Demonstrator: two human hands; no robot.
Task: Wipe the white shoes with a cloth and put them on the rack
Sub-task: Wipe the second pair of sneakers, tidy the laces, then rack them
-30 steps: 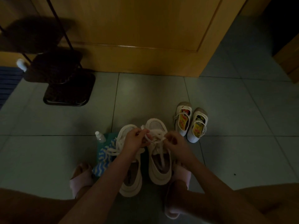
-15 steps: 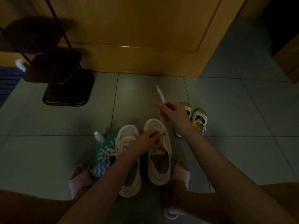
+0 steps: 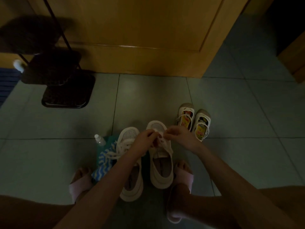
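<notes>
Two white lace-up shoes stand side by side on the tiled floor, toes away from me: the left shoe (image 3: 130, 164) and the right shoe (image 3: 160, 166). My left hand (image 3: 145, 141) and my right hand (image 3: 178, 136) meet over the right shoe's laces, each pinching lace near the toe end. A blue-and-white zigzag cloth (image 3: 104, 161) lies on the floor under the left shoe's left side. The dark tiered shoe rack (image 3: 66, 90) stands at the far left by the wooden door.
A small clear spray bottle (image 3: 99, 140) lies by the cloth. A pair of small white strapped shoes (image 3: 193, 123) sits right of the laced pair. My feet in pink slippers (image 3: 79, 184) flank the shoes. A wooden door (image 3: 140, 38) closes the back.
Half a second ago my right hand was raised toward the door, pulling a lace out long. It has come back down to the right shoe's laces beside my left hand.
</notes>
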